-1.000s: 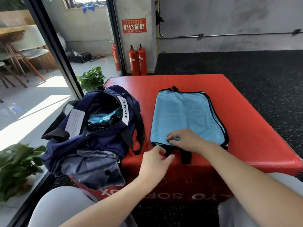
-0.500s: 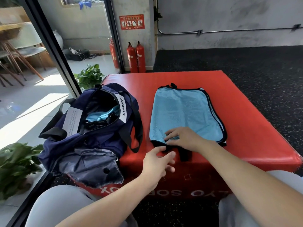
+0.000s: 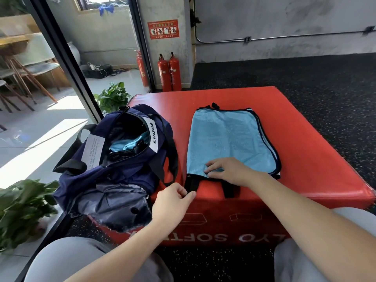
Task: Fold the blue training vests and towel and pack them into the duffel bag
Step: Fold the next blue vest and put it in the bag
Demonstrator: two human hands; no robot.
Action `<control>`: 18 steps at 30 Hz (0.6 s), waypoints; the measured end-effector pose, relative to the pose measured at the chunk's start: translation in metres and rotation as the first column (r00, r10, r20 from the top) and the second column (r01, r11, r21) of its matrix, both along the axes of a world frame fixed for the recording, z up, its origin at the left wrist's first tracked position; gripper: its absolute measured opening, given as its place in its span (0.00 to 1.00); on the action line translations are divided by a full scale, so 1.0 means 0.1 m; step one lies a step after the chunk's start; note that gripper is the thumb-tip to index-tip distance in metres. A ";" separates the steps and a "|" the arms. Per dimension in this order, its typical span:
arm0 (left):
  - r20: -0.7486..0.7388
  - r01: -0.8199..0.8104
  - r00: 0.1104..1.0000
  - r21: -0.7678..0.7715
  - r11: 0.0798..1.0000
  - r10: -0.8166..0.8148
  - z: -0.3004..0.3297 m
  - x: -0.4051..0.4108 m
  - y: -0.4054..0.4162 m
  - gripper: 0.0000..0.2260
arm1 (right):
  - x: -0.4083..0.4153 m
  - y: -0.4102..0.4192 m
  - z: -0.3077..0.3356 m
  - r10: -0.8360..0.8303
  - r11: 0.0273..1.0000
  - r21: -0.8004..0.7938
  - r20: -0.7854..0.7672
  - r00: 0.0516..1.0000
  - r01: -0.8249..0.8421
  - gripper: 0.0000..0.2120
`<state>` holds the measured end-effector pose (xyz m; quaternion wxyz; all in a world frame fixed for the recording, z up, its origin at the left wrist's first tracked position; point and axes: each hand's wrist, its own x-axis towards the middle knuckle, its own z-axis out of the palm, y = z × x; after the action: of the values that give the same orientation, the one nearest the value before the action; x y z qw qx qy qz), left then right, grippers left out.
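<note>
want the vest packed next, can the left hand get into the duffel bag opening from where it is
Probably yes: the duffel bag gapes unzipped just beside the left hand, nothing between them.

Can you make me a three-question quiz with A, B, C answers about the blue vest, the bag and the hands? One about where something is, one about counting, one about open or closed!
1. Where is the blue vest?
A. inside the duffel bag
B. flat on the red box, right of the duffel bag
C. on the floor

2. How many red fire extinguishers stand at the pillar?
A. one
B. three
C. five

3. Is the duffel bag open or closed?
A. zipped closed
B. open at the top
C. folded flat

Answers: 1 B, the vest lies spread on the box under the right hand. 2 B, two stand together and one to their left. 3 B, blue cloth shows inside its mouth.
</note>
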<state>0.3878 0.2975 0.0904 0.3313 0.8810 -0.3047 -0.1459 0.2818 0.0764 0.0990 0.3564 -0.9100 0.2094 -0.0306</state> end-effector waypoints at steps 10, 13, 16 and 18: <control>0.304 0.180 0.946 -0.200 0.963 -0.114 0.13 0.14 -0.21 0.10 | -0.29 -0.06 0.08 -0.117 0.992 -0.043 0.013 0.993 0.117 0.12; 0.311 0.345 0.911 -0.214 0.914 -0.271 0.10 0.31 -0.41 0.04 | -0.58 -0.24 0.06 -0.177 0.978 -0.112 -0.005 0.984 0.176 0.14; 0.327 0.450 0.863 -0.150 0.880 -0.385 0.03 0.44 -0.60 0.07 | -0.90 -0.41 0.02 -0.216 0.947 -0.245 -0.016 0.976 0.205 0.13; 0.349 0.480 0.833 -0.070 0.874 -0.430 -0.02 0.49 -0.69 0.09 | -1.11 -0.48 -0.02 -0.247 0.917 -0.320 0.011 0.969 0.238 0.12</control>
<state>0.4365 0.2288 0.0888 0.2997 0.7661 -0.5663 -0.0507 0.1706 0.0284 0.0975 0.1950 -0.9230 0.3179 -0.0946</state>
